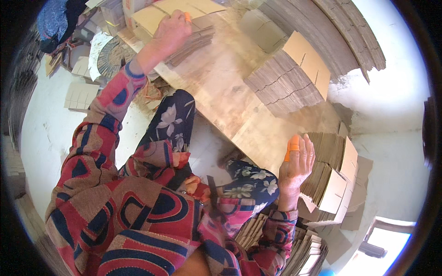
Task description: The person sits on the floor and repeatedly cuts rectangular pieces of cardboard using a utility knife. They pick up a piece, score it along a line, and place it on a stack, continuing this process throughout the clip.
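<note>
My left hand [172, 30] is at the far left of the wooden board, over the edge of a stack of slotted cardboard pieces [189, 9]. Its fingers are curled together, with an orange finger cover at one tip; whatever may be in them is hidden. My right hand [297, 161] hovers over the board's near right end with its fingers stretched out, orange covers on it and nothing held. Beside it stand bundles of cardboard pieces [334, 191]. A tall stack of slotted cardboard [287, 76] sits on the board between my hands, farther back.
The wooden board [225, 99] runs diagonally in front of my knees. Long cardboard sheets [317, 34] lie behind it at the far right. More cardboard bundles [304, 253] stand low by my right forearm. On the left floor are a round ribbed container [115, 55] and a small cardboard stack [80, 96].
</note>
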Action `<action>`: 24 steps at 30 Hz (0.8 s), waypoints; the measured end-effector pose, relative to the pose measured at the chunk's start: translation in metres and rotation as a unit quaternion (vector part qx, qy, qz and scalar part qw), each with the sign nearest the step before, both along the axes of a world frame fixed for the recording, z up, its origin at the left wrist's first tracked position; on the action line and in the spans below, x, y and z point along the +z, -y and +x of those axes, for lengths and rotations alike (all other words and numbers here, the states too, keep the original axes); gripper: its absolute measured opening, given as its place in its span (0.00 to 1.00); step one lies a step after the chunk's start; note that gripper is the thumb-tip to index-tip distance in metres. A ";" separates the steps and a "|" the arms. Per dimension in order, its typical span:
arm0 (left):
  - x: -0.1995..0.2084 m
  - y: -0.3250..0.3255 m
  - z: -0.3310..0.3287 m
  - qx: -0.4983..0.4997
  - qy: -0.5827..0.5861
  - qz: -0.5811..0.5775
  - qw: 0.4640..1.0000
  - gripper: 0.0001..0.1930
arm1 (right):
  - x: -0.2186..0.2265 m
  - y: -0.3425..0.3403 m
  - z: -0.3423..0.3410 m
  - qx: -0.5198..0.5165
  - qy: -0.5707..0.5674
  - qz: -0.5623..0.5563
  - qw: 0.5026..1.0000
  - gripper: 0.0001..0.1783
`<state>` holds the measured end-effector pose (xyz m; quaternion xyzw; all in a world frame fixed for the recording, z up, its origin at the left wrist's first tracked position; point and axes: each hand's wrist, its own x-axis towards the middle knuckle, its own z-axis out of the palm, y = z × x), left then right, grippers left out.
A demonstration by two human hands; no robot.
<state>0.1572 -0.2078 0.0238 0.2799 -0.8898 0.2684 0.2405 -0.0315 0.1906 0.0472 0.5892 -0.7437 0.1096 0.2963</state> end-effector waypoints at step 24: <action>-0.027 -0.017 -0.044 -0.067 0.031 0.177 0.981 0.16 | -0.004 -0.144 -0.210 -0.436 0.039 0.136 0.889 0.15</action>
